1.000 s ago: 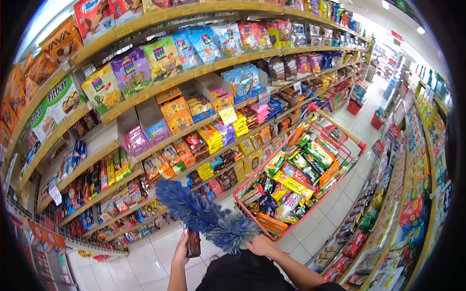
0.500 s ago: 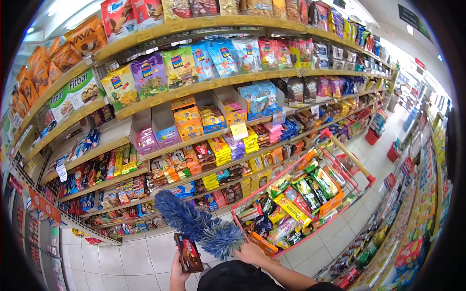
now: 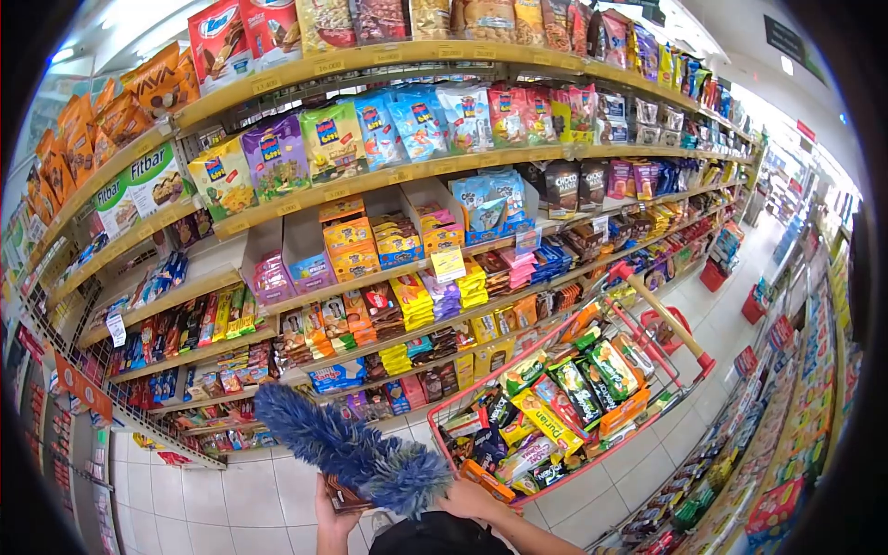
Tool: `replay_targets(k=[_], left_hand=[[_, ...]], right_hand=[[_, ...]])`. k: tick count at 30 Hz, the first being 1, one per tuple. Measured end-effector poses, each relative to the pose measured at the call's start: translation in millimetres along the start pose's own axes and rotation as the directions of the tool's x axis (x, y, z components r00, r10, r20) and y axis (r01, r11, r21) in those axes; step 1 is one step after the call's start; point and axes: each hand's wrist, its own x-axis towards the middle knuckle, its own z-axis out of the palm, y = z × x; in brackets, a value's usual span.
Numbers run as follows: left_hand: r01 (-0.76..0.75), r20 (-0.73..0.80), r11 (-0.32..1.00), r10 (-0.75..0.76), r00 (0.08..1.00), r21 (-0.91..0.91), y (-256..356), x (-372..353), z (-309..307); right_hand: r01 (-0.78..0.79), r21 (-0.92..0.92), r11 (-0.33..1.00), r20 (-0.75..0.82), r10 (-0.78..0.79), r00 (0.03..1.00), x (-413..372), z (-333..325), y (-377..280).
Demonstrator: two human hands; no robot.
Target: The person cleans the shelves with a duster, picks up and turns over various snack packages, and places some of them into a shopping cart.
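My left hand [image 3: 331, 516] grips a brown snack box [image 3: 346, 496], low in front of me. Blue fluffy bristles of a duster [image 3: 356, 453] lie across the box and hide most of it. My right hand [image 3: 470, 500] is closed at the duster's near end; its handle is hidden. The duster's far tip points up and left toward the lower shelves. Just beyond my right hand stands a red-framed shopping cart [image 3: 592, 459] heaped with packaged snacks, among them a yellow Durian pack [image 3: 548, 418].
A long curved shelf unit [image 3: 407, 176] full of bagged and boxed snacks spans the front. Another stocked shelf [image 3: 786, 407] runs along the right. Red baskets [image 3: 713, 277] stand farther down the tiled aisle [image 3: 264, 490].
The duster has shifted left and down, now over the snack box, whose front showed before. My left hand has moved slightly left and the box has tilted.
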Motion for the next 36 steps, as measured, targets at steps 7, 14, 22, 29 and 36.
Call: replay_targets(k=[7,14,22,29,36], left_hand=[[0.093,0.072,0.974,-0.11,0.991,0.204,-11.3,12.1,10.0],[0.072,0.162,0.992,-0.089,0.983,0.108,-5.1,3.7,35.1],[-0.014,-0.208,0.998,0.001,0.978,-0.064,-17.3,49.2,0.3],[0.021,-0.127,0.997,-0.011,0.992,0.078,-4.6,24.7,34.1],[0.085,0.179,0.968,-0.043,0.983,-0.236,-9.5,55.8,-39.1]], right_hand=[[0.08,0.132,0.988,-0.436,-0.015,0.9,-1.9,18.2,21.8],[0.082,0.143,0.986,-0.536,0.007,0.844,-20.5,19.4,43.9],[0.047,0.197,0.979,-0.39,0.034,0.92,-31.7,30.5,27.2],[0.187,0.088,0.978,-0.465,-0.126,0.877,-30.1,16.5,30.4],[0.351,0.177,0.919,-0.435,-0.247,0.866,-39.5,-21.4,-8.4]])
